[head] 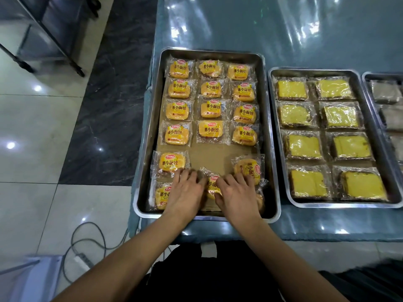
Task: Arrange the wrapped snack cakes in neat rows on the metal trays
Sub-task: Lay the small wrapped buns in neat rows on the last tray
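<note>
I see both hands flat and palm down at the near end of the left metal tray (267,131). The left hand (185,190) has its fingers spread over a wrapped snack cake (162,196) in the near corner. The right hand (236,192) is spread too, with a cake (213,185) lying between the two hands and touched by both; neither hand is pinching anything that I can tell. Beyond the fingertips, four tidy rows of three orange cakes (210,106) fill the far part of the tray. Just ahead of the left hand sits one more straight cake (172,162); ahead of the right hand one lies turned sideways (248,170), with bare brown liner between them. Well to the right of the right hand, a second tray (273,118) holds yellow cakes in four rows of two. I judge the last two rows near the hands remain to be straightened.
</note>
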{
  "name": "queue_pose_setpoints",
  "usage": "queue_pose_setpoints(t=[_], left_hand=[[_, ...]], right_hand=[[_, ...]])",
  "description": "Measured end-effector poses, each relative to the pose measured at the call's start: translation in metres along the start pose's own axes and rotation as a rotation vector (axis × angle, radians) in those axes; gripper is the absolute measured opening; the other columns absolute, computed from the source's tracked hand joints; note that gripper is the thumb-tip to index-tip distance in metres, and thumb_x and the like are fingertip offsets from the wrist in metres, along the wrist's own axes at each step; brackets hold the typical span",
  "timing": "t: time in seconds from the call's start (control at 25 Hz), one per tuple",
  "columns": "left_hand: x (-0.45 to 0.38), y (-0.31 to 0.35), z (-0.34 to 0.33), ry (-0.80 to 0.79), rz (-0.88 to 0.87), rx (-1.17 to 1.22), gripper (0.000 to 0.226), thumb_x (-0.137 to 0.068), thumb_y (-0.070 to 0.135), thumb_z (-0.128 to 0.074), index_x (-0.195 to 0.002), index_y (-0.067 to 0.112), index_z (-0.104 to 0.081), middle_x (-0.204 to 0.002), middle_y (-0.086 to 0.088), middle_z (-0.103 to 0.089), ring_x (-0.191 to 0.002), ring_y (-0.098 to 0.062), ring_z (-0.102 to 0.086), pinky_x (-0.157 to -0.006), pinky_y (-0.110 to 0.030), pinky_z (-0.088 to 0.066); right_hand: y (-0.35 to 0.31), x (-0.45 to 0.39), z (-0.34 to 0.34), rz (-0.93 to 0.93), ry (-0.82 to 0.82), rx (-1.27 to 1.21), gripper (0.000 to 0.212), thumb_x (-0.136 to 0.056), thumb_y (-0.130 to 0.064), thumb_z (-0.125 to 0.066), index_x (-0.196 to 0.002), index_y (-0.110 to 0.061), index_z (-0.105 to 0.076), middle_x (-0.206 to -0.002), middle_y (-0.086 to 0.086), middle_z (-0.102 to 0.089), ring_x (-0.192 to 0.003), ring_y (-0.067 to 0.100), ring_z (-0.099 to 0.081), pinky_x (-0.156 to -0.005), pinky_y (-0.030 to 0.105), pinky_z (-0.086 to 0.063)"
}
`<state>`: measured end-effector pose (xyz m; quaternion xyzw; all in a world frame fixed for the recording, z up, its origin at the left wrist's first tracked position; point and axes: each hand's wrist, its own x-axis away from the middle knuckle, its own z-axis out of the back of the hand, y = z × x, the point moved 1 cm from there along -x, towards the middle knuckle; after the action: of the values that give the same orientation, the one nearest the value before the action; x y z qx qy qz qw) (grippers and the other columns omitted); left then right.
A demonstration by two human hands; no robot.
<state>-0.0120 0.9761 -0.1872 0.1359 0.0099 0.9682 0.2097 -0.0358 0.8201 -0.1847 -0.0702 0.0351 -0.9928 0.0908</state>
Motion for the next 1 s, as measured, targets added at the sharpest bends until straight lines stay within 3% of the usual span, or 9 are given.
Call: queue_pose_setpoints(t=[0.16, 0.28, 0.44, 0.56, 0.68, 0.92, 1.0], left_hand=[[0.012, 0.004, 0.002, 0.046, -0.035, 0.037, 0.062, -0.086, 0.016, -0.063, -0.145, 0.020, -0.043, -0.148, -0.005, -0.043, -0.133, -0.031, -0.038, -0.117, -0.047, -0.020], [0.019, 0.005, -0.005, 0.034, -0.054, 0.081, 0.056, -0.091, 0.033, -0.056, -0.145, 0.023, -0.044, -0.145, -0.005, -0.050, -0.134, -0.030, -0.041, -0.116, -0.047, -0.022], [0.023, 0.007, -0.013, -0.041, -0.019, 0.080, 0.070, -0.098, 0.046, -0.045, -0.158, 0.024, -0.017, -0.161, -0.009, -0.027, -0.149, -0.034, -0.017, -0.121, -0.049, -0.010], [0.016, 0.006, -0.010, -0.061, -0.013, 0.056, 0.074, -0.101, 0.050, -0.039, -0.160, 0.026, -0.002, -0.167, -0.008, -0.007, -0.153, -0.035, 0.001, -0.123, -0.051, 0.002], [0.002, 0.003, -0.007, -0.062, 0.004, 0.061, 0.074, -0.100, 0.049, -0.038, -0.160, 0.025, -0.002, -0.167, -0.009, -0.009, -0.153, -0.037, 0.002, -0.123, -0.051, 0.007], [-0.032, -0.002, 0.002, -0.083, 0.040, 0.040, 0.078, -0.098, 0.050, -0.042, -0.160, 0.025, -0.002, -0.166, -0.008, -0.014, -0.152, -0.037, -0.005, -0.123, -0.051, 0.000], [-0.038, -0.004, 0.006, -0.094, 0.028, 0.036, 0.078, -0.097, 0.049, -0.045, -0.160, 0.025, -0.006, -0.165, -0.008, -0.018, -0.151, -0.037, -0.008, -0.123, -0.050, -0.002]], right_hand=[[-0.007, -0.007, -0.003, -0.013, 0.011, 0.028, 0.019, -0.073, -0.016, -0.080, -0.089, -0.018, -0.070, -0.082, 0.003, -0.069, -0.083, 0.029, -0.062, -0.087, 0.048, -0.047], [-0.010, -0.009, -0.006, -0.019, 0.029, 0.000, 0.022, -0.080, -0.018, -0.073, -0.101, -0.016, -0.067, -0.087, 0.003, -0.071, -0.086, 0.028, -0.063, -0.090, 0.048, -0.047], [-0.013, 0.005, -0.011, -0.005, 0.019, -0.045, 0.032, -0.085, -0.029, -0.066, -0.113, -0.015, -0.062, -0.113, 0.006, -0.067, -0.106, 0.027, -0.063, -0.098, 0.048, -0.046], [-0.015, 0.011, -0.013, -0.050, -0.023, 0.027, 0.047, -0.079, -0.030, -0.073, -0.122, -0.013, -0.064, -0.112, 0.010, -0.061, -0.106, 0.031, -0.058, -0.097, 0.053, -0.044], [-0.016, -0.002, -0.013, -0.072, -0.060, 0.061, 0.059, -0.081, -0.034, -0.072, -0.133, -0.010, -0.061, -0.115, 0.010, -0.063, -0.114, 0.032, -0.056, -0.104, 0.057, -0.039], [-0.006, -0.038, -0.001, -0.077, -0.132, 0.050, 0.058, -0.099, -0.034, -0.047, -0.152, -0.012, -0.039, -0.141, 0.011, -0.050, -0.137, 0.034, -0.037, -0.115, 0.058, -0.022], [-0.001, -0.041, 0.006, -0.070, -0.124, 0.025, 0.056, -0.098, -0.034, -0.048, -0.150, -0.015, -0.041, -0.141, 0.010, -0.051, -0.136, 0.034, -0.039, -0.115, 0.057, -0.023]])
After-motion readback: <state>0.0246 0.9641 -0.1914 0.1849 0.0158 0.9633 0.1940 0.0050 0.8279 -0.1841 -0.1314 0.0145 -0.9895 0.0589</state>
